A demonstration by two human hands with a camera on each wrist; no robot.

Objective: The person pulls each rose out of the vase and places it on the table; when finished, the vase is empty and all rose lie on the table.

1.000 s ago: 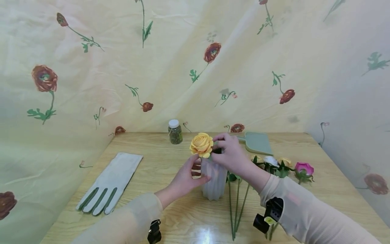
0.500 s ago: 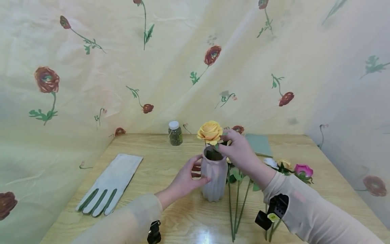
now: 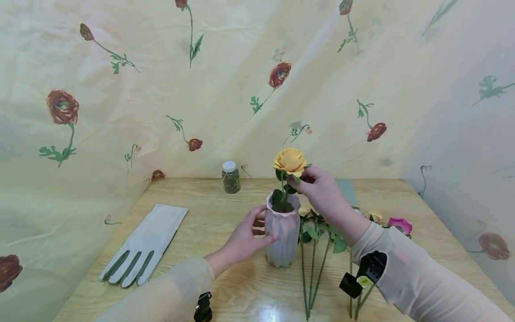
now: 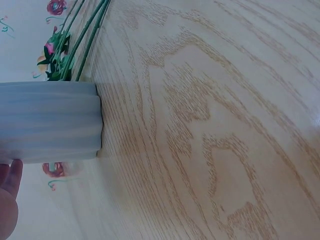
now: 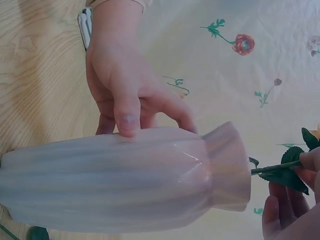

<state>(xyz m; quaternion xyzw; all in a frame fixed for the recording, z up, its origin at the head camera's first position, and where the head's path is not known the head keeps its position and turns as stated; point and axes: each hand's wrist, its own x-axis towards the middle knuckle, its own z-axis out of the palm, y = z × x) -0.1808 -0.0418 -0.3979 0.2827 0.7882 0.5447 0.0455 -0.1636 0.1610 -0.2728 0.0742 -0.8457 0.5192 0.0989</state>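
Note:
A pale ribbed vase (image 3: pixel 282 239) stands upright on the table. My left hand (image 3: pixel 242 235) holds its left side, thumb toward the front; in the right wrist view that hand (image 5: pixel 122 85) shows curved against the vase wall (image 5: pixel 120 180). Above the vase mouth is a yellow rose (image 3: pixel 290 162), its stem and leaves reaching down into the opening. The right hand (image 3: pixel 323 190) pinches the rose just under its bloom. From the right wrist, the green stem (image 5: pixel 272 169) runs from the rim to those fingers (image 5: pixel 310 161). The stem's lower end is hidden inside the vase.
Several more roses lie right of the vase, including a pink one (image 3: pixel 399 224) and long green stems (image 3: pixel 313 277). A grey-white glove (image 3: pixel 146 243) lies at the left. Behind stand a lidded jar (image 3: pixel 231 179) and a partly hidden green dustpan (image 3: pixel 347 192).
The yellow rose and my right hand have moved up and to the right. The vase mouth, earlier hidden behind the bloom, now shows. My left hand stays on the vase.

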